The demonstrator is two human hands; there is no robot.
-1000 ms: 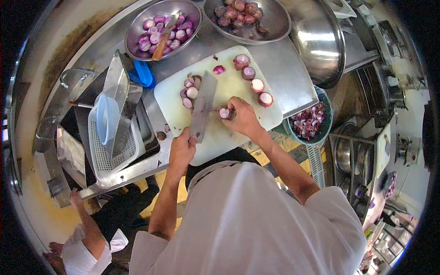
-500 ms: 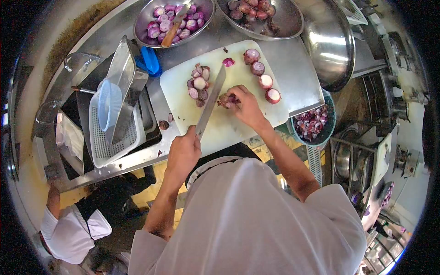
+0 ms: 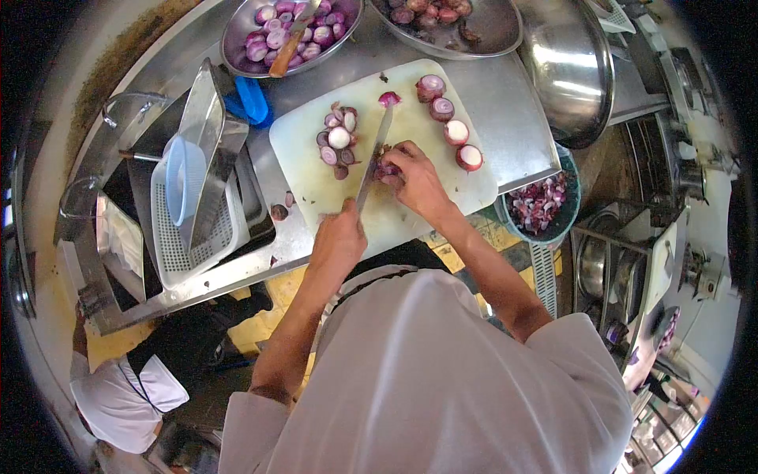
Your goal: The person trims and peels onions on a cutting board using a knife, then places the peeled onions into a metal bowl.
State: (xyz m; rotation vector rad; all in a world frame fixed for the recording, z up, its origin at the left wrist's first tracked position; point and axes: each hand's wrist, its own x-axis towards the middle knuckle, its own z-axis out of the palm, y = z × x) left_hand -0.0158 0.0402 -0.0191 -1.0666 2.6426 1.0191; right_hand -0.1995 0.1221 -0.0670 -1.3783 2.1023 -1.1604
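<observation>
My left hand (image 3: 339, 237) is wrapped round the handle of a long knife (image 3: 373, 170), whose blade points away from me over the white cutting board (image 3: 308, 189). With its fingers closed, my right hand (image 3: 417, 180) holds a red onion (image 3: 387, 172) against the board. The blade lies right beside this onion; my fingers partly cover it. Left of the blade is a pile of cut onion ends (image 3: 338, 138). Along the right of the board stands a row of trimmed red onions (image 3: 455, 133), still in their skins. A small purple onion piece (image 3: 389, 99) lies near the knife tip.
Behind the board stand a bowl of peeled onions (image 3: 229, 55) with a wooden-handled knife (image 3: 286, 51) on it, and a bowl of unpeeled onions (image 3: 497, 35). A bin of peelings (image 3: 539, 207) is lower right. Baskets (image 3: 189, 253) sit left. Another person (image 3: 118, 399) is at lower left.
The knife has moved right and its blade is now against the onion in my right hand. My left hand has shifted right and slightly away from me. The view has tilted slightly.
</observation>
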